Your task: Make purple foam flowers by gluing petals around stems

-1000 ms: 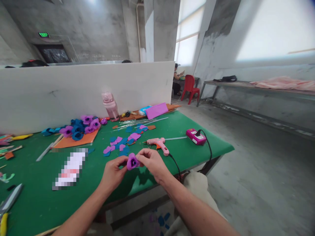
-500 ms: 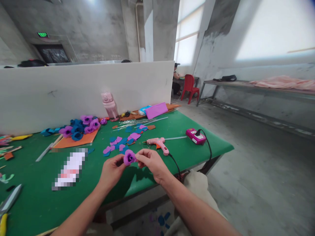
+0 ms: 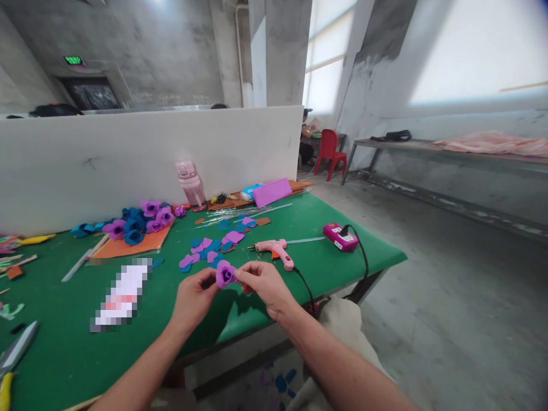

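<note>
You had lifted the purple foam flower (image 3: 225, 274) slightly and turned it since a second earlier. Your left hand (image 3: 194, 297) and right hand (image 3: 263, 283) each pinched it in a closed grip above the counter (image 3: 64, 342), suggesting you were shaping petals; the glue gun (image 3: 276, 251) lay just beyond.

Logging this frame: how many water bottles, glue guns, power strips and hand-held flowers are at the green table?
Pink water bottle: 1
Pink glue gun: 1
Magenta power strip: 1
Purple flower, pinched between left hand and right hand: 1
Total: 4
</note>
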A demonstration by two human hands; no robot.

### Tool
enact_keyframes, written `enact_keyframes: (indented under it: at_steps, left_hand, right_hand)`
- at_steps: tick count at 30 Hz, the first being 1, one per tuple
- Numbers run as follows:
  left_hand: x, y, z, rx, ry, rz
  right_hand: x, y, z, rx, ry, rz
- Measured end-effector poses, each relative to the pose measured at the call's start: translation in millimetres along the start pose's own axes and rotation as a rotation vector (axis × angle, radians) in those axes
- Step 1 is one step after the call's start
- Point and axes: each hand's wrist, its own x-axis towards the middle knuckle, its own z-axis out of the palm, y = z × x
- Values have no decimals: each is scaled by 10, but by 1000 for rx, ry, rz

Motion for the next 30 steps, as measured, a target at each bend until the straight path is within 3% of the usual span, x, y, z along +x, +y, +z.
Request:
enact_keyframes:
  at_steps: [10,16,30]
  left_hand:
    - [-3,-28,25,-22,-2,12]
    - [-3,-4,8,-20,-9,18]
    - [1,-20,18,-84,-30,-11]
  right_hand:
    - [-35,-2,14,246,-89,175]
    - [-35,-18,24,164,-23,96]
    - [-41,-20,25,181,-56,99]
